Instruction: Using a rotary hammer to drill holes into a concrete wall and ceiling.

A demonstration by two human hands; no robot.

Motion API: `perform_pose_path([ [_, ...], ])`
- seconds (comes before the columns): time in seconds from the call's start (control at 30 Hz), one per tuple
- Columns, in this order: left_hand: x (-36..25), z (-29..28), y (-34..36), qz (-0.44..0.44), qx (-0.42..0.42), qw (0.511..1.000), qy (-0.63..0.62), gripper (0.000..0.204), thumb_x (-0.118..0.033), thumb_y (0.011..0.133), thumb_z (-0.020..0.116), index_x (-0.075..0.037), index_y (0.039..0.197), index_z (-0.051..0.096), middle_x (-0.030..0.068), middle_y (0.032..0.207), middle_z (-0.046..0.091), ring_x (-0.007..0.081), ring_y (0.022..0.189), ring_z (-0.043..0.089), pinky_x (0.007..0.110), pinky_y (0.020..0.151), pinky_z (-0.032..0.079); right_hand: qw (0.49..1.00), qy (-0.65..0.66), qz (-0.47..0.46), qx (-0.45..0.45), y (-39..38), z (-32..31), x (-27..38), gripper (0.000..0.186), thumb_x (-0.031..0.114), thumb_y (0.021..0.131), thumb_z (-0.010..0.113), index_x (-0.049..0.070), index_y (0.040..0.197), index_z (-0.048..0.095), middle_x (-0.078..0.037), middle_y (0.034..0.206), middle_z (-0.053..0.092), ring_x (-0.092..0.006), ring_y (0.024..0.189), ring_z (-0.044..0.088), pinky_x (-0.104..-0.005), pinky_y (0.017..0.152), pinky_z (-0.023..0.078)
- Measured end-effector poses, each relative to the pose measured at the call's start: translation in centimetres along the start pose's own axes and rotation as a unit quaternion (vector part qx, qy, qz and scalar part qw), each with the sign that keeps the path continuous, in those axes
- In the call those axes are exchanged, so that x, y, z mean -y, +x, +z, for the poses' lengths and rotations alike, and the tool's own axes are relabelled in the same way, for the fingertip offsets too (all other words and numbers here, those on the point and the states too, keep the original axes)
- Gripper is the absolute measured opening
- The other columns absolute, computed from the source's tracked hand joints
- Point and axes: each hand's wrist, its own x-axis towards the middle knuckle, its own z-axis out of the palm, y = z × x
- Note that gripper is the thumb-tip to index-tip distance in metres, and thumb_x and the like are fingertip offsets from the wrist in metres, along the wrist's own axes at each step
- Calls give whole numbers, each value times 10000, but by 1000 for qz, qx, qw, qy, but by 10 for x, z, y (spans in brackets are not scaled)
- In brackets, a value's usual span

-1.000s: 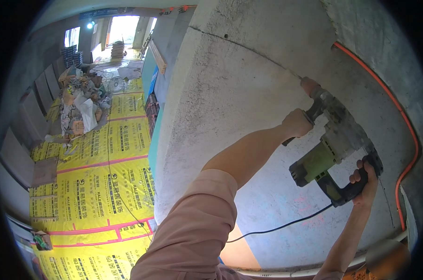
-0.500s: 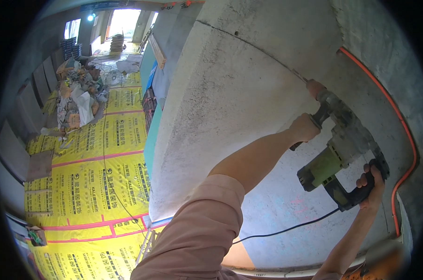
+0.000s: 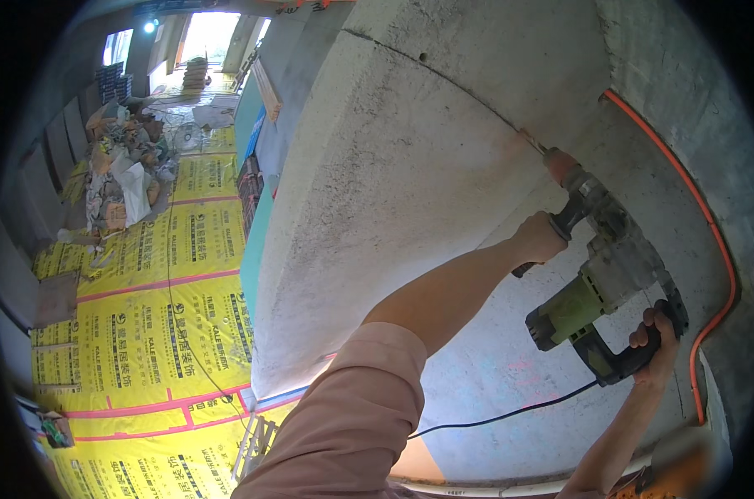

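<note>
Diagonally stretched left arm (image 3: 447, 291), left hand (image 3: 541, 239) wrapped round side handle (image 3: 571, 216) of drill (image 3: 625, 264); right hand (image 3: 660, 339), lower, gripping rear handle (image 3: 635, 361).

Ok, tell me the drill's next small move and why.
Probably a gentle forward push of the green-and-grey power drill along the thin dark line on the grey concrete wall: its metal bit points at that line's end, with the left hand on the black side handle, right hand on the rear handle.

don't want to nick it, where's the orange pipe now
In the head view, the orange pipe curves down the right side, along the wall, right of the drill.
</note>
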Motion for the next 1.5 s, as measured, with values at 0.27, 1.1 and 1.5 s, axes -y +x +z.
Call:
perform_pose_path([
  [0.27, 0, -1, 1, -6, -7, 1000, 9, 300, -193, 819, 721, 94, 819, 636, 165, 635, 660, 274, 544, 692, 383, 485, 528, 1000, 18, 6, 10, -2, 0, -3, 207, 117, 953, 660, 40, 1126, 575, -51, 895, 591, -102, 552, 518, -270, 500, 500],
  [1.1, 12, 2, 11, -7, -7, 1000, -29, 259, -172, 798, 737, 61, 808, 624, 139, 663, 669, 238, 538, 680, 363, 487, 534, 1000, -1, -16, 16, 9, -1, -9, 218, 92, 922, 672, 34, 1108, 573, -45, 864, 584, -105, 539, 517, -275, 498, 496],
  [1.5, 18, 1, 18, -5, 21, 999, -49, 233, -135, 813, 729, 48, 890, 606, 128, 680, 648, 230, 534, 659, 359, 492, 546, 1000, -19, -22, 9, 7, 7, -8, 206, 84, 922, 656, 39, 1104, 572, -54, 872, 589, -104, 545, 513, -277, 512, 482],
])
